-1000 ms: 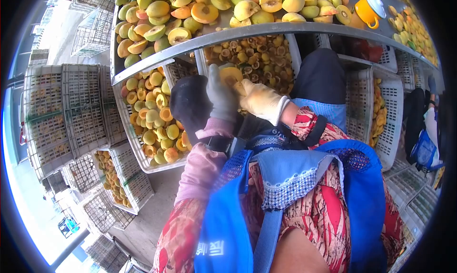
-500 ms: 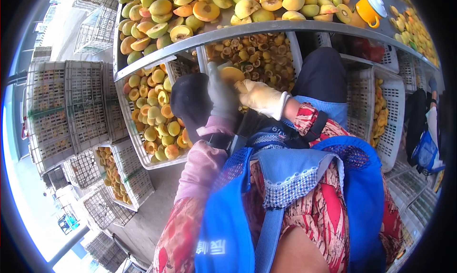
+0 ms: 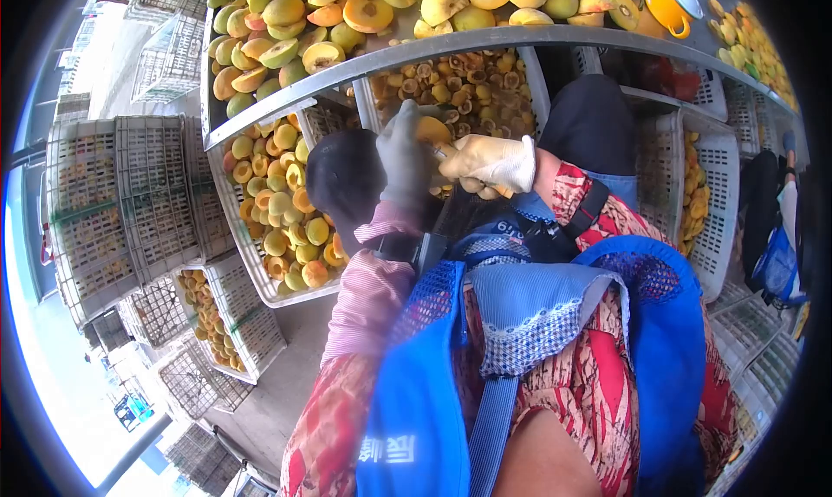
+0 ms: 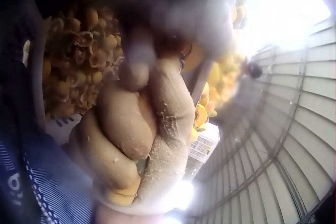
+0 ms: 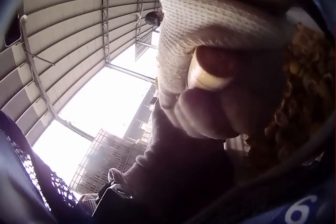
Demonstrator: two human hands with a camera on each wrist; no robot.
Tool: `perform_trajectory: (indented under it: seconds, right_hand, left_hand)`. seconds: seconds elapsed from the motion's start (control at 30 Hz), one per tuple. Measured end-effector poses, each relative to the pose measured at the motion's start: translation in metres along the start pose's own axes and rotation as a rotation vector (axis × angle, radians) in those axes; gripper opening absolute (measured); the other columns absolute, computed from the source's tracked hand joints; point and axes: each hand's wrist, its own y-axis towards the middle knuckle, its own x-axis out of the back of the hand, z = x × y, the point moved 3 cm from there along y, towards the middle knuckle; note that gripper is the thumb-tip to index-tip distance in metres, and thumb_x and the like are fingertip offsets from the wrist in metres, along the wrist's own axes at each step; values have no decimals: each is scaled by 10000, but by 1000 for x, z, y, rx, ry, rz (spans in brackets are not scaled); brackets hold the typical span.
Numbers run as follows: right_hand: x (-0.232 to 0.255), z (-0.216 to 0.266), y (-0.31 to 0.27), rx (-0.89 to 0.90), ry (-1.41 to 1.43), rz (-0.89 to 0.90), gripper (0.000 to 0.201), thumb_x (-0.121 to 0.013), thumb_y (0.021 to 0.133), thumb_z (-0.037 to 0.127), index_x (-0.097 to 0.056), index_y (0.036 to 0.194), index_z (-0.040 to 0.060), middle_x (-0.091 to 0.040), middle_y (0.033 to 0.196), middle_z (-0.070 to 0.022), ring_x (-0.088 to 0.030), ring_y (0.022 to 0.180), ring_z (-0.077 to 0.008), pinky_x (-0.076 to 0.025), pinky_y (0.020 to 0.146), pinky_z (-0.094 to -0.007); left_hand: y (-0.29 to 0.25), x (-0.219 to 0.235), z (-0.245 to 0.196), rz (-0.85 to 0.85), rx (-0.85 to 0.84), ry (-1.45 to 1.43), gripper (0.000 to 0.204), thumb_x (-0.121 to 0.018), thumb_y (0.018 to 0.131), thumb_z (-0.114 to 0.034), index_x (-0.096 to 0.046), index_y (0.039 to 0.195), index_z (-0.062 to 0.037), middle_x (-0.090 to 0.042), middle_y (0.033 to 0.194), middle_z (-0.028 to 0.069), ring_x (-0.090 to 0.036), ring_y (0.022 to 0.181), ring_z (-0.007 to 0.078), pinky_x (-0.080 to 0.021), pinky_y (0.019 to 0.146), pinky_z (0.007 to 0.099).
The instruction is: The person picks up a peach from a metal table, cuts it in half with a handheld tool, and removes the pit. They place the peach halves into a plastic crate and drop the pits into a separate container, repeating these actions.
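In the head view the left hand (image 3: 403,155), in a grey glove, holds an orange-yellow fruit half (image 3: 432,131) by its side. The right hand (image 3: 490,162), in a cream glove, is curled round a slim tool, whose thin tip touches or nearly touches the fruit. The right wrist view shows the tool's round, pale handle end (image 5: 207,71) poking from the fist. In the left wrist view the right hand's curled fingers (image 4: 126,124) face the camera, below the blurred left hand (image 4: 178,3). Both hands are above a crate of hollowed fruit pieces (image 3: 468,85).
A metal-edged table (image 3: 416,53) with halved fruit (image 3: 368,14) and a yellow mug (image 3: 669,7) runs across the top. A fruit crate (image 3: 282,211) stands left of the dark-clad knee, stacked crates (image 3: 117,202) farther left. Another person (image 3: 780,246) is at the far right.
The right hand has shifted slightly right and turned at the wrist, its curled fingers now showing more. The left hand keeps hold of the fruit half. The head view has shifted slightly.
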Motion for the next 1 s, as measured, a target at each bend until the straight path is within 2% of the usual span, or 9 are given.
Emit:
perform_trajectory:
  seconds: [0.1,0.2,0.3,0.5,0.7,0.8,0.9,0.93,1.0]
  right_hand:
    - [-1,-2,-2,-54,134,62,282,-552,944,360,-522,794,123,-360,520,56,-292,392,-50,-234,363,-239]
    - [1,0,-6,-78,110,103,309,-536,954,348,-500,757,112,-340,510,64,-283,385,-46,-212,354,-234]
    - [-3,-2,-9,-90,184,87,294,-539,943,295,-479,740,91,-334,509,62,-285,371,-42,-197,341,-231]
    - [4,-21,-17,-40,609,391,250,-559,937,283,-518,775,97,-335,543,81,-280,387,-20,-218,357,-205]
    - [9,-25,-24,-6,704,440,306,-538,953,326,-452,715,154,-328,507,96,-282,340,-13,-176,343,-208]
    - [14,-29,-28,44,725,464,344,-526,961,367,-420,695,177,-327,492,104,-271,328,-12,-165,341,-206]
    - [17,-33,-29,75,699,485,347,-529,962,389,-426,702,182,-323,484,108,-261,323,-11,-163,341,-202]
    - [18,-32,-31,82,684,492,344,-532,960,394,-434,709,181,-321,483,109,-259,322,-11,-164,340,-200]
    - [18,-30,-37,107,692,445,329,-531,961,397,-455,734,171,-316,484,109,-259,321,-11,-172,336,-198]
  left_hand:
    - [-2,-2,-4,20,25,66,340,-547,916,-307,-705,885,-8,-678,788,57,-612,693,138,-462,615,255]
    - [9,6,8,157,-175,116,295,-567,933,-259,-669,940,18,-666,811,85,-634,699,170,-499,653,284]
    - [-1,-2,6,12,120,1,285,-573,930,-246,-679,901,18,-668,779,81,-624,673,162,-495,646,280]
    - [-10,-17,-14,151,-52,272,298,-573,934,-249,-678,881,25,-673,788,78,-610,692,130,-484,653,260]
    - [-5,-34,-14,316,47,-12,326,-631,889,-293,-703,864,24,-677,789,81,-617,666,130,-479,616,243]
    - [-3,-46,-20,294,-35,290,287,-666,863,-250,-702,842,34,-674,787,82,-618,669,135,-478,615,245]
    - [-1,-58,-36,524,-536,769,277,-564,915,-211,-698,885,30,-692,829,82,-639,747,158,-505,682,278]
    - [-3,-60,-36,501,-163,666,258,-578,896,-216,-703,914,9,-695,835,88,-641,769,158,-509,700,282]
    - [-1,-60,-35,489,34,363,293,-628,876,-266,-696,881,19,-675,790,84,-627,695,149,-504,649,257]
